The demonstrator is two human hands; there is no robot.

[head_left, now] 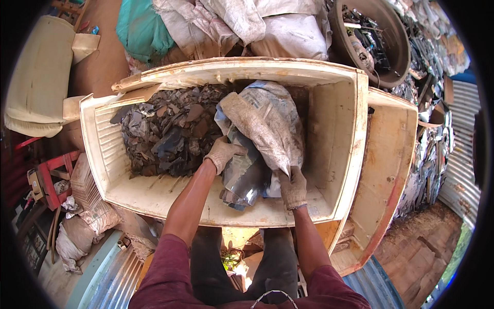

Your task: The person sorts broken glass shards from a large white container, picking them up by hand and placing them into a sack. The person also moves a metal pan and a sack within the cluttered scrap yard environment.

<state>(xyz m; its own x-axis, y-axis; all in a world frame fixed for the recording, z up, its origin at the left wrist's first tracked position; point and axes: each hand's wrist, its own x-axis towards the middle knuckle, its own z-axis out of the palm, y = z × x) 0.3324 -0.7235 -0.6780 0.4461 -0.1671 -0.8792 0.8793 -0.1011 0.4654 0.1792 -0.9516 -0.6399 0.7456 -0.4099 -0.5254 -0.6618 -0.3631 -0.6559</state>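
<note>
A dirty white woven sack (267,116) lies tipped in a long off-white trough (339,129) that looks like an old refrigerator shell. Dark, glossy broken sheets (246,177) stick out of the sack's mouth toward me. My right hand (292,188), in a knitted work glove, is closed on the sack's gathered near corner. My left hand (225,153), gloved the same way, is closed at the left side of the glossy sheets; what its fingers pinch is hidden. Left of it, a heap of dark broken flakes (172,129) fills much of the trough's left half.
Beyond the trough lie stuffed white sacks (290,36) and a green sack (144,31). A round brown tub (401,56) with scrap stands far right. A second shell (388,170) adjoins the trough's right end. A padded seat (41,77) and red frame (51,180) are left.
</note>
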